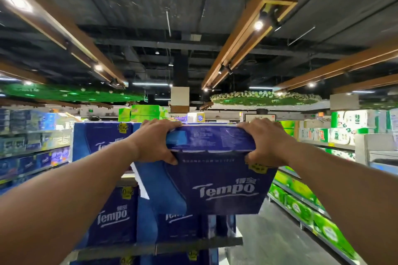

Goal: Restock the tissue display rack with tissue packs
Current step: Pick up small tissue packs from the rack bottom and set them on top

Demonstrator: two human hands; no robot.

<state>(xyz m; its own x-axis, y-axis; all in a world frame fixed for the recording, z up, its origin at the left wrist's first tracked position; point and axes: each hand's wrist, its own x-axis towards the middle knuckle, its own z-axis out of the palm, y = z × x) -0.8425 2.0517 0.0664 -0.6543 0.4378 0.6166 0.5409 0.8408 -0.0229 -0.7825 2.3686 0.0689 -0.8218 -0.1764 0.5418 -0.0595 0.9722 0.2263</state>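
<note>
I hold a large dark-blue Tempo tissue pack (215,180) up at head height, tilted with its printed face toward me. My left hand (154,141) grips its upper left corner and my right hand (266,142) grips its upper right corner. Behind and below it stands the display rack (159,247), a grey-shelved stand stacked with matching blue Tempo packs (107,215). Another blue pack (103,142) sits on the rack's top level to the left of the held one.
A shelf of blue and white tissue goods (32,148) runs along the left. Green tissue packs (301,206) line low shelves on the right, with a grey floor aisle (265,241) between them and the rack. Green boxes (142,112) stand farther back.
</note>
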